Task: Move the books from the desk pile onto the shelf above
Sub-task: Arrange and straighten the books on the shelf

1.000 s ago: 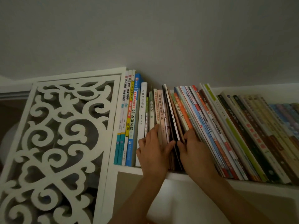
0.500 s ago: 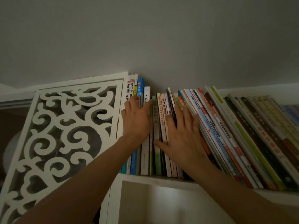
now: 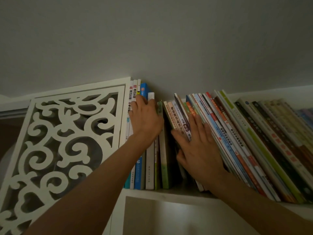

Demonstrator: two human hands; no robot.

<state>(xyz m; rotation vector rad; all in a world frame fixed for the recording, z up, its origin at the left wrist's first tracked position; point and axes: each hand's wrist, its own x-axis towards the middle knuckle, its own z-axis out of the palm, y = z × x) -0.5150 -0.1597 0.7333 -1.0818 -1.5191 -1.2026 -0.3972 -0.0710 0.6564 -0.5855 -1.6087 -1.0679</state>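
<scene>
A long row of books stands on the white shelf [image 3: 169, 193]. My left hand [image 3: 145, 119] lies flat, fingers straight, against the spines of the upright books [image 3: 149, 167] at the row's left end, by a tall blue book [image 3: 144, 88]. My right hand [image 3: 198, 146] presses with spread fingers on the leaning thin books [image 3: 179, 116] in the middle. Between the two groups a dark narrow gap shows near the green book [image 3: 165, 170]. To the right, several more books [image 3: 245, 141] lean leftward. The desk pile is out of view.
A white carved fretwork panel [image 3: 59, 141] closes the shelf's left end. A grey wall rises behind the books. Below the shelf board is a lit white compartment [image 3: 160, 216].
Both hands have risen from the books' lower edges to higher on the spines. The left hand pushed the upright books left while the right holds the leaning ones, and a gap opened between them.
</scene>
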